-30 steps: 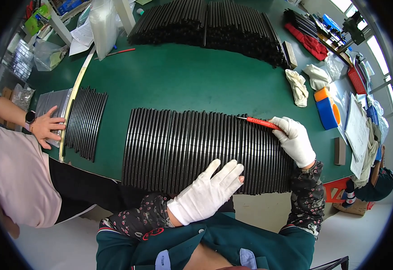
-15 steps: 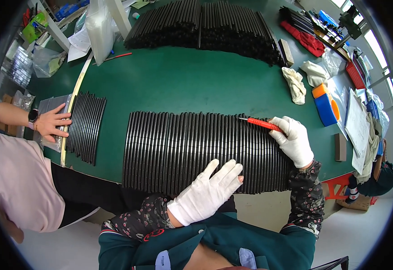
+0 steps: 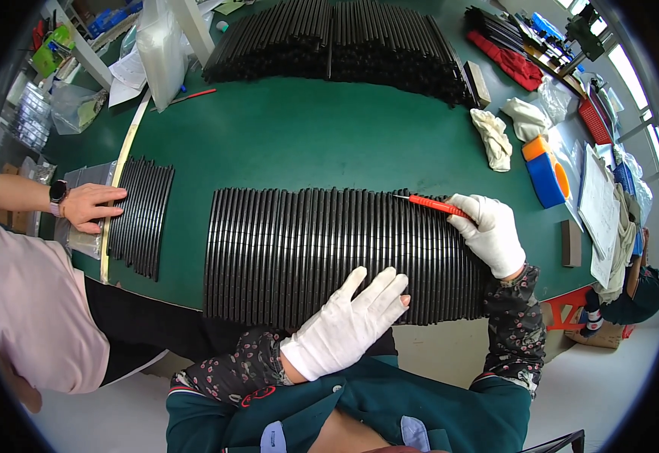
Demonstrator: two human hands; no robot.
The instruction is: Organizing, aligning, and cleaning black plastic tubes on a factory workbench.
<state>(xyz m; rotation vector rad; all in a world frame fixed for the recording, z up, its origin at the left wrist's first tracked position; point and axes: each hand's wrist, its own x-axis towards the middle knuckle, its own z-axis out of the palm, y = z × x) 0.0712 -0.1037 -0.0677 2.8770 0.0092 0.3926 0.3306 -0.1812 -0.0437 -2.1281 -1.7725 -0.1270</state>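
Note:
A wide row of black rods (image 3: 284, 249) lies side by side across the near part of the green table. My left hand (image 3: 348, 325), in a white glove, rests on the near part of the row, fingers stretched out and holding nothing. In the gloved right hand (image 3: 488, 232) is a red pen-like tool (image 3: 429, 204) with a thin metal tip. That tip points left at the far ends of the rods, close to or touching them. The tool's exact kind cannot be made out.
At the left a co-worker's bare hand (image 3: 92, 206) rests by a smaller rod row (image 3: 142, 219) and a pale strip (image 3: 129, 138). A big rod stack (image 3: 329, 41) fills the far side. On the right are a crumpled glove (image 3: 492, 140), a tape dispenser (image 3: 547, 177) and a brown block (image 3: 571, 243).
The red tool and my right hand have shifted slightly left along the rods' far ends. My left hand stays put. The co-worker's spread fingers have drawn together and reach farther onto the smaller row.

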